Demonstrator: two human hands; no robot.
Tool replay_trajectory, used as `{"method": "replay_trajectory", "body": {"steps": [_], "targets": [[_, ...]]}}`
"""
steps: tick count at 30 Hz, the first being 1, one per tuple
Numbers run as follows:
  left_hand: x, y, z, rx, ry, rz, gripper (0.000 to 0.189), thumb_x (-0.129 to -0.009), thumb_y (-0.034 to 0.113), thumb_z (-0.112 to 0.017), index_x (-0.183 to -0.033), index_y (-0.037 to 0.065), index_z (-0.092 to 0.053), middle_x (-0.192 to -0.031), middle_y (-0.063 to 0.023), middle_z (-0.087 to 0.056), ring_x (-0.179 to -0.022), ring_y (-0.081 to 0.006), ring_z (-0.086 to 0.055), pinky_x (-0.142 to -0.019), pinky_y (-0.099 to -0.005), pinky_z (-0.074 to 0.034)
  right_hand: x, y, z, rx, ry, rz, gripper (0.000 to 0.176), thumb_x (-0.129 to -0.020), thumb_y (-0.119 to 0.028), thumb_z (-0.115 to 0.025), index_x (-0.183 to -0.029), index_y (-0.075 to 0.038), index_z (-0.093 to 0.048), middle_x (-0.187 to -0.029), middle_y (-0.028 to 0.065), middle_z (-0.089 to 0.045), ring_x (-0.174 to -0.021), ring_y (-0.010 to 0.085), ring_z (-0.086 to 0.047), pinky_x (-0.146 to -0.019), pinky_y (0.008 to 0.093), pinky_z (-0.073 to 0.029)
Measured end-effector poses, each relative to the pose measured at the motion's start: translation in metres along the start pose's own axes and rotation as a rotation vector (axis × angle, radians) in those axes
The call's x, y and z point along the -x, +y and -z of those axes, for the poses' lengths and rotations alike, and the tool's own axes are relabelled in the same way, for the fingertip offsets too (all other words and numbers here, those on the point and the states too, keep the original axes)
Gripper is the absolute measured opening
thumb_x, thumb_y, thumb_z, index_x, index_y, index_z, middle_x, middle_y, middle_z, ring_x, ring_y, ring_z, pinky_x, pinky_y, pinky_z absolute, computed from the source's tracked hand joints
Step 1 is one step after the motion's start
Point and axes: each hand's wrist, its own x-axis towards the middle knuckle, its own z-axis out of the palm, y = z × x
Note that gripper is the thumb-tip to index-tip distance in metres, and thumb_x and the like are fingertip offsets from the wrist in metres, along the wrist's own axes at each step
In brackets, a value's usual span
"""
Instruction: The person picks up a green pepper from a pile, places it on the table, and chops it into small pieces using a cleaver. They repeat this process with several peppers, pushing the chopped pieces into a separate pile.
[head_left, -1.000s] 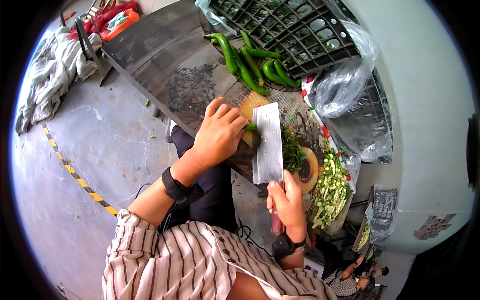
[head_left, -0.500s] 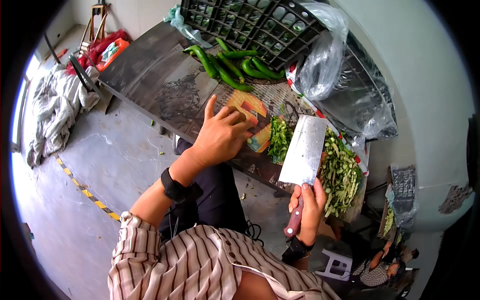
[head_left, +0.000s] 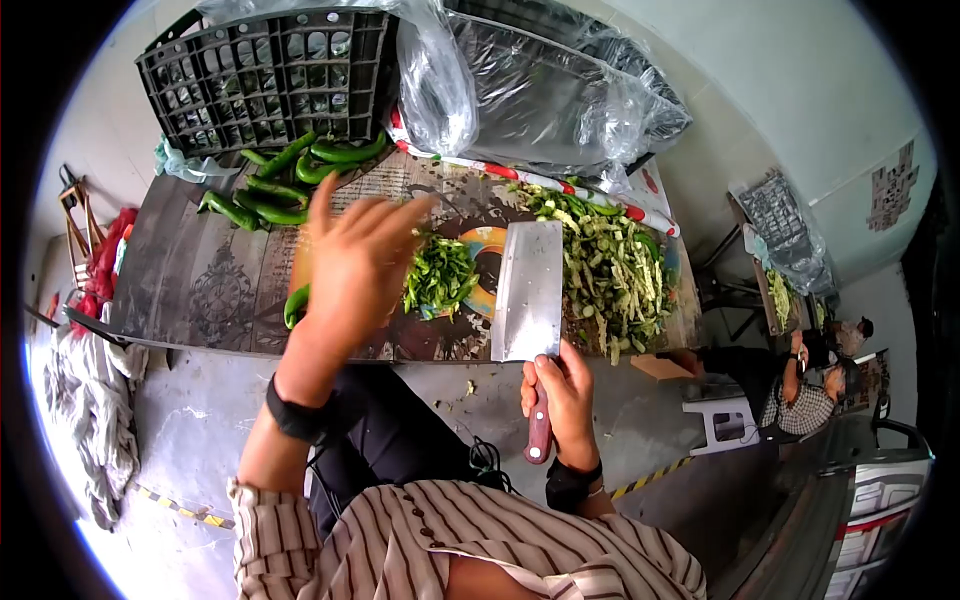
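My right hand (head_left: 566,398) grips the wooden handle of a cleaver (head_left: 530,290), its broad blade pointing away from me over the table. My left hand (head_left: 362,255) is raised over the table, blurred, with fingers spread and nothing visible in them. Beside its wrist lies a single green pepper (head_left: 296,306). Chopped green pepper (head_left: 440,275) sits between my left hand and the blade. Right of the blade spreads a larger heap of paler chopped pieces (head_left: 615,275). Several whole green peppers (head_left: 272,195) lie beyond my left hand.
A black plastic crate (head_left: 270,85) stands at the table's back left. Clear plastic sheeting (head_left: 560,100) covers something dark behind the chopped heap. The patterned table (head_left: 190,290) has its front edge near my knees. People (head_left: 800,395) sit at far right, near a white stool (head_left: 722,424).
The view has swung right, showing more of the right side. My left hand has lifted and its fingers have spread. The right hand keeps hold of the cleaver.
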Motion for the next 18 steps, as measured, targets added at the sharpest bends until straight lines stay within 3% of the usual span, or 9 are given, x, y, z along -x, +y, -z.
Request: {"method": "replay_trajectory", "body": {"steps": [2, 6, 8, 10, 14, 16, 17, 18], "targets": [[-0.029, 0.034, 0.006, 0.097, 0.075, -0.162, 0.050, -0.080, 0.011, -0.067, -0.129, 0.015, -0.057, -0.103, -0.0052, -0.064, -0.102, -0.0248, -0.058, -0.111, -0.0553, -0.022, 0.002, 0.003, 0.003, 0.002, 0.019, -0.019, 0.014, -0.097, -0.013, -0.051, -0.103, -0.001, -0.051, -0.073, 0.0048, -0.051, -0.051, 0.0111, -0.052, -0.042, 0.0256, -0.043], [-0.025, 0.024, -0.003, 0.057, 0.050, -0.156, 0.055, -0.079, 0.009, -0.067, -0.132, 0.014, -0.053, -0.110, -0.0073, -0.061, -0.105, -0.0269, -0.055, -0.109, -0.0521, -0.027, 0.010, 0.006, 0.008, -0.083, 0.083, -0.047, 0.013, -0.096, -0.012, -0.052, -0.100, 0.000, -0.050, -0.072, 0.0057, -0.052, -0.050, 0.0126, -0.052, -0.042, 0.0264, -0.043], [-0.001, 0.002, 0.001, 0.052, -0.034, -0.021, 0.051, -0.078, 0.008, -0.066, -0.129, 0.012, -0.055, -0.109, -0.0067, -0.062, -0.104, -0.0272, -0.054, -0.103, -0.0463, -0.033, 0.013, 0.006, 0.012, -0.107, 0.151, -0.088, 0.011, -0.095, -0.012, -0.052, -0.097, -0.001, -0.049, -0.072, 0.0065, -0.053, -0.050, 0.0139, -0.052, -0.042, 0.0271, -0.043], [0.029, -0.021, 0.007, -0.009, -0.064, 0.092, 0.045, -0.078, 0.010, -0.065, -0.122, 0.009, -0.060, -0.110, -0.0072, -0.062, -0.102, -0.0274, -0.054, -0.090, -0.0401, -0.039, 0.010, 0.009, 0.019, -0.132, 0.140, -0.082, 0.012, -0.095, -0.012, -0.053, -0.099, -0.003, -0.046, -0.072, 0.0064, -0.052, -0.050, 0.0140, -0.051, -0.041, 0.0282, -0.042], [0.086, -0.059, 0.022, -0.221, -0.109, 0.393, 0.044, -0.077, 0.018, -0.068, -0.120, 0.008, -0.062, -0.114, -0.0080, -0.062, -0.105, -0.0279, -0.053, -0.091, -0.0400, -0.039, 0.001, 0.003, 0.016, -0.214, 0.169, -0.046, 0.015, -0.095, -0.017, -0.054, -0.101, -0.008, -0.043, -0.074, 0.0053, -0.050, -0.051, 0.0124, -0.048, -0.041, 0.0279, -0.039], [0.098, -0.068, 0.027, -0.246, -0.122, 0.451, 0.043, -0.077, 0.022, -0.068, -0.118, 0.007, -0.063, -0.112, -0.0080, -0.062, -0.105, -0.0281, -0.052, -0.091, -0.0405, -0.040, -0.009, -0.003, 0.017, -0.233, 0.121, 0.000, 0.010, -0.096, -0.020, -0.052, -0.098, -0.011, -0.046, -0.075, 0.0032, -0.050, -0.054, 0.0092, -0.046, -0.042, 0.0251, -0.040], [0.102, -0.070, 0.029, -0.222, -0.159, 0.475, 0.041, -0.077, 0.023, -0.068, -0.115, 0.008, -0.064, -0.111, -0.0078, -0.062, -0.105, -0.0278, -0.052, -0.091, -0.0403, -0.039, -0.011, -0.007, 0.015, -0.249, 0.183, 0.005, 0.013, -0.097, -0.023, -0.051, -0.090, -0.013, -0.047, -0.074, 0.0007, -0.048, -0.053, 0.0068, -0.044, -0.043, 0.0235, -0.039], [0.104, -0.070, 0.029, -0.195, -0.197, 0.496, 0.039, -0.077, 0.024, -0.068, -0.113, 0.008, -0.065, -0.110, -0.0076, -0.062, -0.104, -0.0275, -0.052, -0.091, -0.0401, -0.039, -0.016, -0.008, 0.019, -0.270, 0.201, 0.034, 0.014, -0.096, -0.023, -0.051, -0.095, -0.010, -0.046, -0.075, 0.0015, -0.049, -0.055, 0.0084, -0.044, -0.045, 0.0242, -0.038]]}}
